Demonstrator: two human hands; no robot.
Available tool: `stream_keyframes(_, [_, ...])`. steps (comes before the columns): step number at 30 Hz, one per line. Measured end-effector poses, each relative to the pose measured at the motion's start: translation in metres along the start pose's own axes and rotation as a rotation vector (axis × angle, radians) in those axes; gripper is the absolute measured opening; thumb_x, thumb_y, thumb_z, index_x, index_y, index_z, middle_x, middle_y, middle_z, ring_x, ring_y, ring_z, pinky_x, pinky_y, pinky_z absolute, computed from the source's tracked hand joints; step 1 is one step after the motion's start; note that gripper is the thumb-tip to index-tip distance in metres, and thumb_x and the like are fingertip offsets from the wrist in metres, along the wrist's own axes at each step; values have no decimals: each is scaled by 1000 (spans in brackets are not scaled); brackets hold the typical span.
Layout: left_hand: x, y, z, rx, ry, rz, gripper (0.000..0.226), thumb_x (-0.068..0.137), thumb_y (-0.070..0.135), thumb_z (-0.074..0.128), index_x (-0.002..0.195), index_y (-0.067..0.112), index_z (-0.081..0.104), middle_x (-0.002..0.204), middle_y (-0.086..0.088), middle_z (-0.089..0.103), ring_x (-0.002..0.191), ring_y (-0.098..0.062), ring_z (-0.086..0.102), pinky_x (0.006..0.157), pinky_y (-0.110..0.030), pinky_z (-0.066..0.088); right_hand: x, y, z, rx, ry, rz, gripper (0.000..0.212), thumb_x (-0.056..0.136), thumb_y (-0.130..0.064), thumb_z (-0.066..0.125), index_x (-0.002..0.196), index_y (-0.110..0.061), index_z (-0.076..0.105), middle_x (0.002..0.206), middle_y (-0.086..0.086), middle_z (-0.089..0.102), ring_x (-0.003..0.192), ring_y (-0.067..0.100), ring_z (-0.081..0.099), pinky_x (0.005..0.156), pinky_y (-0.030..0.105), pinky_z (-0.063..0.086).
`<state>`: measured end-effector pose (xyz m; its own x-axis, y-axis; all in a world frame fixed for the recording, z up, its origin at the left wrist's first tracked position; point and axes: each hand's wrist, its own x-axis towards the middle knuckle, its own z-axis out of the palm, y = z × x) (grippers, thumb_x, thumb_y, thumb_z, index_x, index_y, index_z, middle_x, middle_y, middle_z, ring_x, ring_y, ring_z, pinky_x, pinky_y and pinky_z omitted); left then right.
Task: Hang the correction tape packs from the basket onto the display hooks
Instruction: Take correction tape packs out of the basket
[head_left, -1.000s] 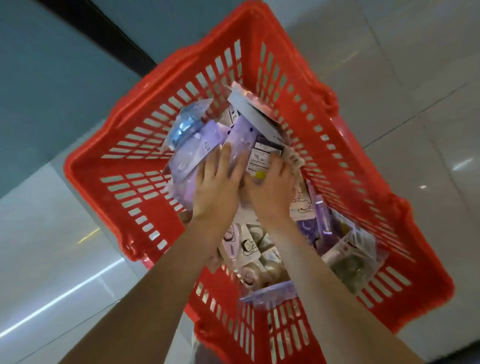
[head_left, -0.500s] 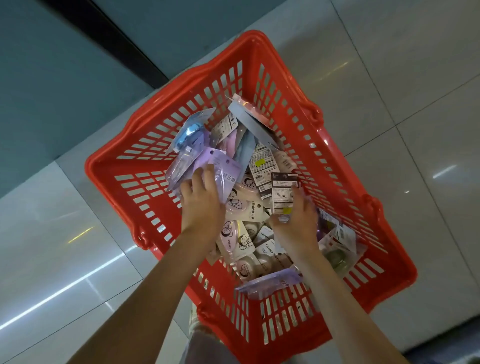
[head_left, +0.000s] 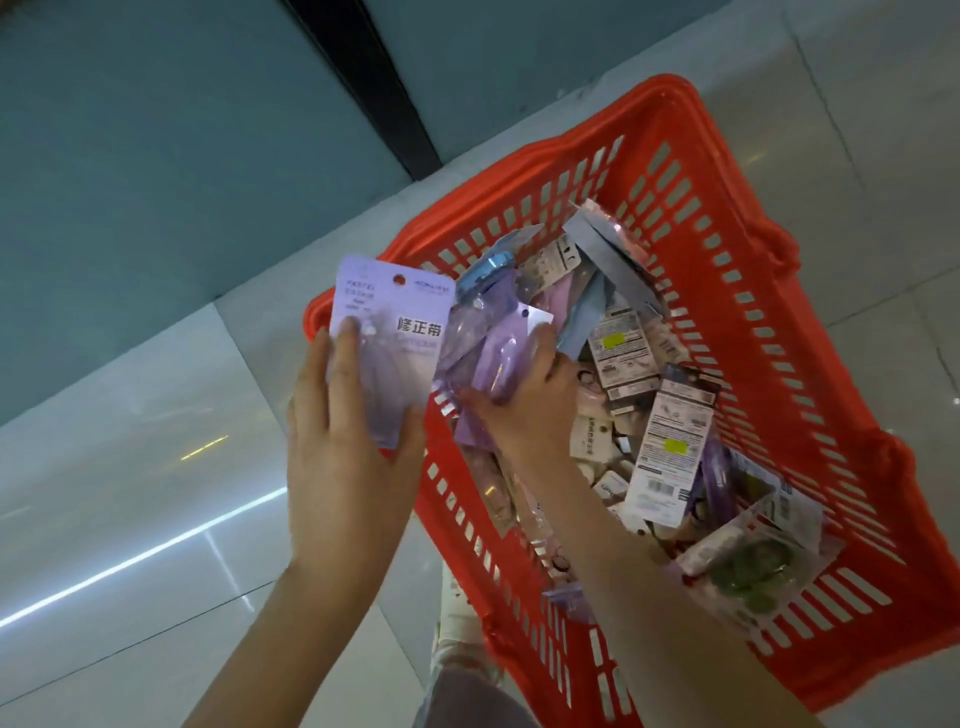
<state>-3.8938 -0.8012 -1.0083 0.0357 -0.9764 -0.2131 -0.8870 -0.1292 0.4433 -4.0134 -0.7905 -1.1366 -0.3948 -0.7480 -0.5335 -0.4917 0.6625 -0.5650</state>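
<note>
A lilac pack (head_left: 389, 332) is held upright in the left hand (head_left: 343, 467) — hole (head_left: 399, 280) uppermost; a second pack (head_left: 488, 353) is gripped by the right hand (head_left: 524, 410).

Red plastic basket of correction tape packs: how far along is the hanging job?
Done: nothing visibly hung; no display hooks are in view. In hand: the left hand holds a lilac carded pack lifted over the red slotted plastic basket's rim, and the right hand grips a clear purple pack inside it. Left: the basket is heaped with packs, so nearly all the hanging.
</note>
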Motion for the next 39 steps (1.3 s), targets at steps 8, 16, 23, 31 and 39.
stream_keyframes(8, [-1,1,-10,-177,-26,-199,77,81,18,76,146,18,35,146,-4,34,132,-22,39,101,-48,48,-12,-3,-30,215,12,173,93,75,4,63,152,-15,15,134,24,35,119,37,42,96,44,42])
stream_keyframes(16, [-22,115,-132,-336,-205,-234,74,74,6,75,141,19,45,136,-8,43,122,-27,47,96,-25,35,-131,-105,-214,296,7,-189,88,83,2,68,151,-22,17,115,-2,36,95,-23,39,77,-4,30])
stream_keyframes(23, [-31,239,-322,-414,-13,79,75,74,16,76,140,9,43,135,-11,46,122,-14,36,94,-9,22,-209,-276,-396,157,-66,-494,96,79,-5,62,142,-48,3,100,-3,32,78,1,44,73,2,35])
stream_keyframes(31, [-78,335,-575,-409,313,316,71,73,9,77,137,6,45,134,-10,47,125,-19,40,93,-7,22,-348,-463,-569,167,110,-886,93,79,-4,60,150,-35,9,90,-11,27,71,-1,39,66,2,33])
stream_keyframes(39, [-136,375,-777,-386,701,552,73,80,19,76,143,10,39,141,-5,42,129,-8,33,92,7,13,-473,-599,-662,203,196,-1303,87,90,-12,62,153,-37,8,112,7,42,70,3,38,68,2,34])
